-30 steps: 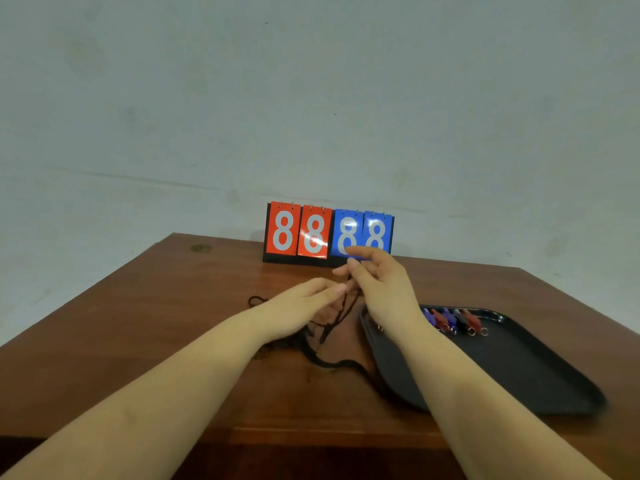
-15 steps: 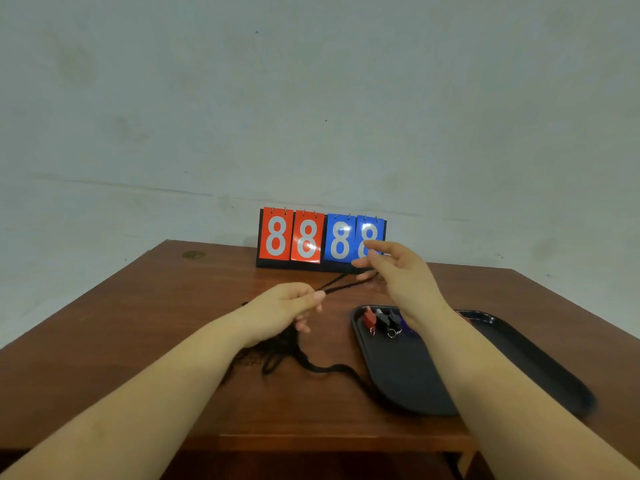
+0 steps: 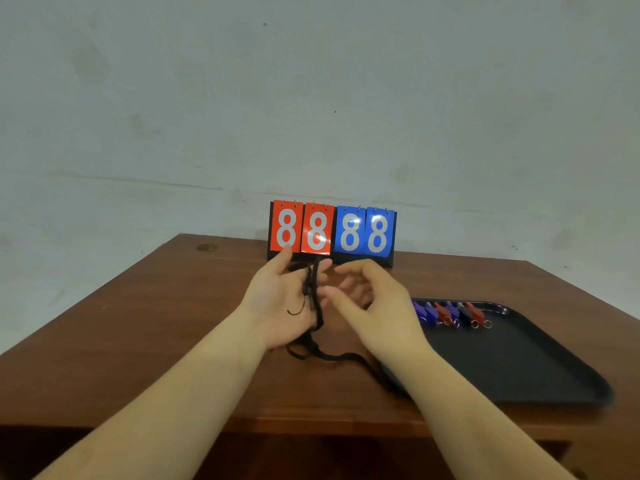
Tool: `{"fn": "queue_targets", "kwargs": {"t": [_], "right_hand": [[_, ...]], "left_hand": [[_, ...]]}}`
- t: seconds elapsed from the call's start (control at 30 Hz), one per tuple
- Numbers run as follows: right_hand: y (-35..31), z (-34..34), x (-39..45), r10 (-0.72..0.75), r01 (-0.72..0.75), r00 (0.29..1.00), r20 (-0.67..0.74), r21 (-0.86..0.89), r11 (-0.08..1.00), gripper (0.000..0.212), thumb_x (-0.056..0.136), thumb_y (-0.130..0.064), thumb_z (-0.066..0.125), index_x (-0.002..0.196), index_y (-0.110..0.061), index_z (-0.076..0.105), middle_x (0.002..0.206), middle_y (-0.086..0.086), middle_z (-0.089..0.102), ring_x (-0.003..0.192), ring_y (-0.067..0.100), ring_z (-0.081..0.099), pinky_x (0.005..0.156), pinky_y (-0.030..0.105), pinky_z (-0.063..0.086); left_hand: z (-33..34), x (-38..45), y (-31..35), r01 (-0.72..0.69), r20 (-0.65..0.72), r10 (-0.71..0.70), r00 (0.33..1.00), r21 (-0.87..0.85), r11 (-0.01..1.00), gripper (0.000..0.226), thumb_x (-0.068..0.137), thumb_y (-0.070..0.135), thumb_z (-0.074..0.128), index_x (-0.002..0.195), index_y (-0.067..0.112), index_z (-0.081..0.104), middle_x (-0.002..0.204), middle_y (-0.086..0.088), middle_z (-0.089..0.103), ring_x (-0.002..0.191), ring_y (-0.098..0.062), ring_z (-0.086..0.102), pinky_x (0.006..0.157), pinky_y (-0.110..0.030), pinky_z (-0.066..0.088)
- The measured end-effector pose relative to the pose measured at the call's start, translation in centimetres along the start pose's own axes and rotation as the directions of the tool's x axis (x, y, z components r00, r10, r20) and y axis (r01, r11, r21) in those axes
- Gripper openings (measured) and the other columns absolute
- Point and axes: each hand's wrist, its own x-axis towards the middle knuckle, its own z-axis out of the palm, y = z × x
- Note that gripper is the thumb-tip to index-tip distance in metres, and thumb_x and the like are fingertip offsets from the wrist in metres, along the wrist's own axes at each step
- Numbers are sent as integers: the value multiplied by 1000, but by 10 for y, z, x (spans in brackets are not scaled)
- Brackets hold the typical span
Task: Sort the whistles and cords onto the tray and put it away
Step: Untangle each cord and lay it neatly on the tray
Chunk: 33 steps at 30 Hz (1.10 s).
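A bundle of black cords [image 3: 314,299] lies draped over the palm and straight fingers of my left hand [image 3: 280,299], which is raised palm-up with the thumb spread away. The cords' loose ends hang to the wooden table [image 3: 145,341] and trail right toward the black tray [image 3: 519,372]. My right hand [image 3: 374,303] hovers just right of the cords with loosely curled fingers; one fingertip is close to the bundle and I see nothing held in it. Several blue, red and black whistles [image 3: 450,312] with key rings lie in a row at the tray's far edge.
A flip scoreboard [image 3: 331,233] showing 88 in red and 88 in blue stands at the back of the table against the grey wall. A small round mark [image 3: 206,247] sits at the far left corner. The table's front edge runs just below my forearms.
My left hand went from pinching the cords low to lying flat and raised with the bundle across it. My right hand let go of the stretched strands and drew in beside the left.
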Motion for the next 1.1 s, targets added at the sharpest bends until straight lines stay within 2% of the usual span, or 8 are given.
{"fn": "queue_targets", "kwargs": {"t": [0.23, 0.37, 0.53, 0.67, 0.83, 0.97, 1.03, 1.1], "right_hand": [[8, 18, -17, -211, 221, 973, 89, -131, 966, 38, 87, -24, 60, 123, -35, 56, 97, -18, 54, 91, 1, 51, 79, 12, 44], [12, 19, -19, -339, 353, 935, 99, -247, 902, 32, 86, -33, 52, 115, -26, 64, 95, -9, 58, 91, 6, 52, 78, 9, 39], [7, 12, -18, -158, 160, 987, 36, -81, 984, 12, 87, -27, 63, 98, -28, 62, 91, -21, 55, 82, -2, 56, 70, 9, 45], [5, 0, -16, 137, -122, 990, -29, 302, 945, 10, 83, -25, 66, 88, -34, 63, 85, -13, 67, 80, -6, 61, 69, 11, 49], [5, -11, -17, 312, -252, 950, -15, 556, 792, 8, 83, -21, 66, 86, -28, 67, 77, -6, 70, 73, 6, 66, 67, 19, 53], [8, -16, -22, 357, -299, 934, 26, 606, 737, 9, 84, -18, 66, 89, -24, 68, 75, -6, 73, 72, 8, 67, 70, 24, 54], [9, -17, -26, 351, -306, 935, 58, 633, 711, 9, 84, -18, 65, 90, -22, 69, 78, -4, 74, 71, 9, 66, 68, 24, 53], [8, -17, -30, 333, -311, 938, 99, 666, 678, 10, 85, -17, 63, 92, -19, 69, 77, 0, 73, 69, 10, 64, 65, 23, 52]], "left_hand": [[5, -21, -15, -16, -4, 16, 1000, -72, 997, 82, 82, 69, 36, 131, 5, 48, 123, -12, 59, 113, -25, 57, 94, -33, 45], [2, -25, -15, 46, 21, -46, 999, -7, 999, 89, 80, 73, 34, 140, 7, 39, 110, -8, 64, 85, -20, 69, 65, -26, 55], [0, -26, -19, 52, 32, -62, 998, 244, 968, 85, 79, 69, 36, 137, 7, 43, 128, -11, 58, 128, -24, 45, 116, -38, 20], [10, -29, -19, 31, -198, 125, 972, 638, 769, 59, 94, 53, 32, 124, 8, 55, 123, -10, 60, 116, -20, 55, 104, -34, 37], [5, -38, -7, 121, -189, 456, 870, 977, 174, 61, 90, 58, 38, 62, 12, 67, 56, 0, 68, 55, -12, 63, 78, -33, 53], [22, -46, 0, 33, -136, 415, 899, 969, 247, 56, 87, 55, 44, 52, 14, 58, 41, 5, 54, 44, -9, 53, 67, -28, 51], [29, -48, -4, -142, -31, 544, 838, 951, 274, 43, 87, 48, 49, 60, 18, 60, 51, 9, 59, 51, -1, 56, 70, -25, 50], [34, -52, -11, -263, 116, 599, 792, 951, 163, 24, 88, 44, 51, 83, 27, 68, 79, 16, 68, 76, 8, 61, 77, -18, 45]]}}
